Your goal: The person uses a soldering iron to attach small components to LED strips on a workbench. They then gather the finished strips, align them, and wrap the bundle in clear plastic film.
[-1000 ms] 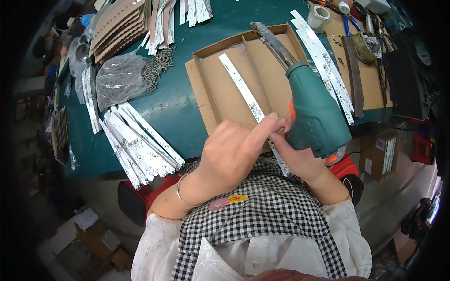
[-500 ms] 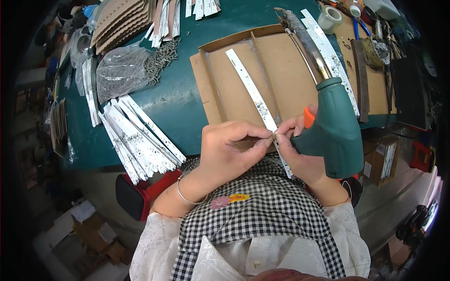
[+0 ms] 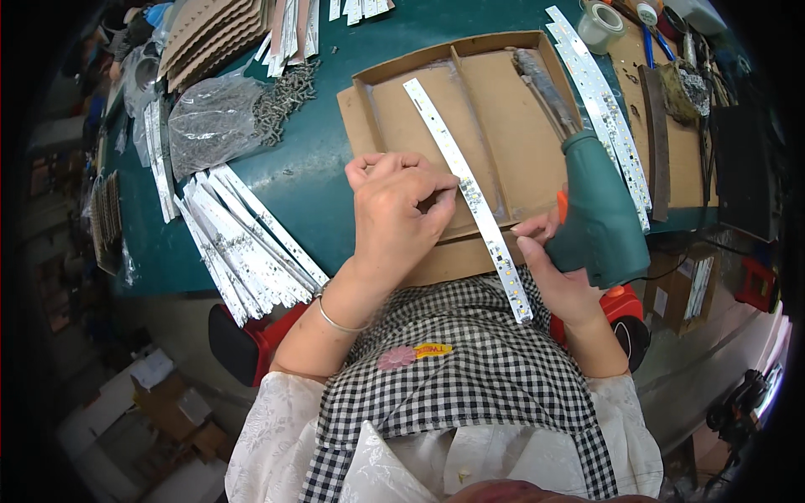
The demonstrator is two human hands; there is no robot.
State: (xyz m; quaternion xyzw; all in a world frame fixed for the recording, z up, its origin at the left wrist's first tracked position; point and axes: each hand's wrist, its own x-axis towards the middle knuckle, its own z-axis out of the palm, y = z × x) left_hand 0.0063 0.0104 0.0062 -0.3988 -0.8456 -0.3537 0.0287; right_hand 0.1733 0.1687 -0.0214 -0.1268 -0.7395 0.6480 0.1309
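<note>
A long white LED circuit strip [image 3: 480,216] lies slantwise across a shallow cardboard tray [image 3: 444,52], its near end jutting over the front edge towards the checked apron. Beside the strip's middle, my left hand [image 3: 398,201] is closed in a pinch, thumb and forefinger at the strip's left edge. Whatever the fingertips hold, if anything, is too small to make out. My right hand [image 3: 563,277] grips the handle of a green soldering gun [image 3: 605,205] with an orange trigger. The gun's dark metal tip points away over the tray's right side. Thumb and forefinger of this hand are slightly apart, right of the strip.
Left on the green table [image 3: 306,184] lies a fanned pile of white strips [image 3: 243,243]. Behind it sits a clear bag [image 3: 214,117] spilling small dark metal parts [image 3: 283,99]. More strips [image 3: 608,126] lie right of the tray, near a white tape roll [image 3: 600,27] and tools.
My hands have parted: the left moved up and left along the strip, while the right drew back slightly with the soldering gun. The strip's near half is now uncovered.
</note>
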